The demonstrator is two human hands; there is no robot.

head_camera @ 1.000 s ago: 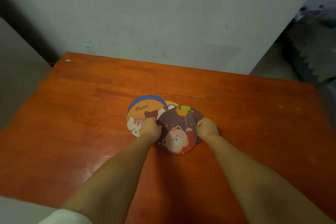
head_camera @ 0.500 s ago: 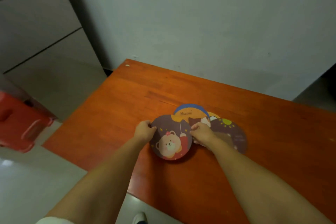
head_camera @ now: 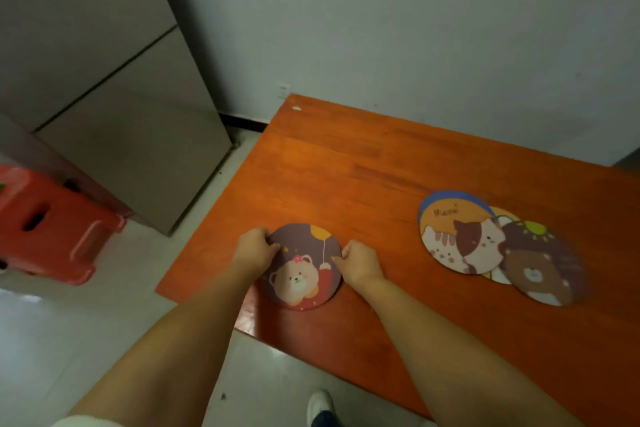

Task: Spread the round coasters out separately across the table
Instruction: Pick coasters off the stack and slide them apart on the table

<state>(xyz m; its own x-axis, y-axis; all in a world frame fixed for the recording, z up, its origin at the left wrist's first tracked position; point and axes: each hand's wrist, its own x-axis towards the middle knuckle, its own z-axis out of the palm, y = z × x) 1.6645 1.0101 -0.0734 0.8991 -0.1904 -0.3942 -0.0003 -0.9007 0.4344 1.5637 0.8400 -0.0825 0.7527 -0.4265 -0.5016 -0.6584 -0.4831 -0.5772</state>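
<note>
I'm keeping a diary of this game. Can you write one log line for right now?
left hand + right hand: gripping bear coaster | table left corner | cat coaster, other coasters overlapping

Table: orange-red polished wood, set against a pale wall.
Bear coaster: round, purple, printed with a bear and yellow balloon; flat near the table's left edge, well apart from the others.
Left hand: pinching the bear coaster's left rim.
Right hand: pinching its right rim.
Cat coaster: round, orange and blue, two cats; overlapping a brown bear coaster.
Stool: red plastic, on the floor at left.
</note>
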